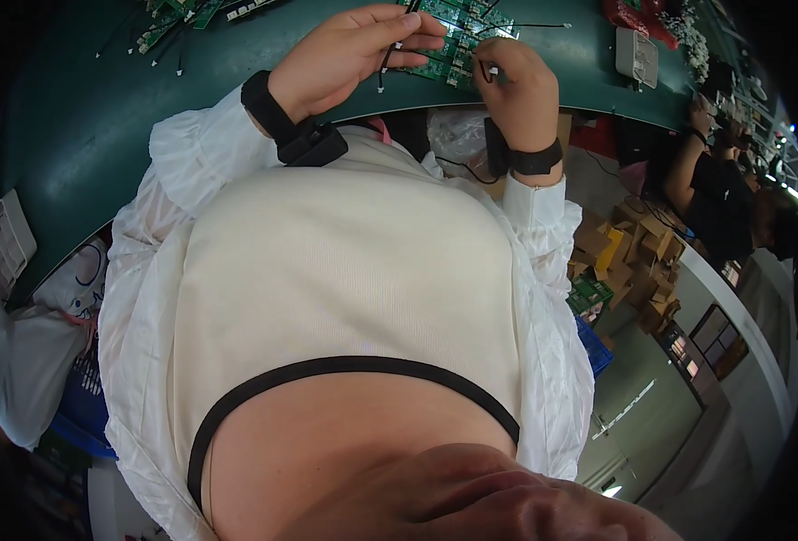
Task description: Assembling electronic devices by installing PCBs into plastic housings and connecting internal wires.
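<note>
A green circuit board panel [453, 63] lies near the top of the view, on the green table, with short black cables on it. My left hand [349, 59] is at its left edge, thumb and fingers closed around a thin black cable [383, 70] with small white connectors. Over the panel's right side, my right hand [523, 95] pinches another short black cable [486, 76] near its white plug. Where this plug meets the board is hidden by my fingers. One more cable [543, 26] sticks out to the right above my right hand.
More green boards with cables [169, 22] lie at the upper left of the table [101, 99]. A white plastic housing [636, 56] sits on the right, beside a red bag [638, 16] and a pile of small white parts [685, 41]. A co-worker [719, 194] sits farther right, near cardboard boxes [638, 261].
</note>
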Motion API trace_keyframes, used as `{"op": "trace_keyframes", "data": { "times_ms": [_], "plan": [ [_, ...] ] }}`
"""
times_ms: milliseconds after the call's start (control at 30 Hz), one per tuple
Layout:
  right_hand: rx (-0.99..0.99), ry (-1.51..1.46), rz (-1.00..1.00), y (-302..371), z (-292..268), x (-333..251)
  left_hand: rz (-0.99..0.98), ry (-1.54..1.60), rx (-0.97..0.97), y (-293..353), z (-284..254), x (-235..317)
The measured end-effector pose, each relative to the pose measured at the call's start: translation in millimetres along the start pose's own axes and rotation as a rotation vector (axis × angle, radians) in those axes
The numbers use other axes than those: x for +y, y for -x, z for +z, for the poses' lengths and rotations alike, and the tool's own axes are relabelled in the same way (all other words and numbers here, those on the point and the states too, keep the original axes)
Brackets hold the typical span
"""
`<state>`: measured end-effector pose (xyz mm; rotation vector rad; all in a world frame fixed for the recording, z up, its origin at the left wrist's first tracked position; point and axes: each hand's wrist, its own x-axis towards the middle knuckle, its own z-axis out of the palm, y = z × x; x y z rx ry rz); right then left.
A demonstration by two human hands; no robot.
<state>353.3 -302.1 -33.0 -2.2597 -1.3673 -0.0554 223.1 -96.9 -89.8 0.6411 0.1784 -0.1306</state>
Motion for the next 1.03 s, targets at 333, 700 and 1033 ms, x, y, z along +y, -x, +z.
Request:
{"op": "trace_keyframes", "data": {
  "times_ms": [333,700,1033],
  "plan": [
    [-0.173,0.036,-0.07,-17,-9,8,-0.001,0.034,0.004,3,2,2],
    [-0.479,-0.033,0.428,-66,-28,-15,0.013,0.01,0.006,2,3,5],
    [-0.388,0.343,0.256,-40,-29,-7,-0.073,0.165,-0.236,-3,-22,5]
  ]
}}
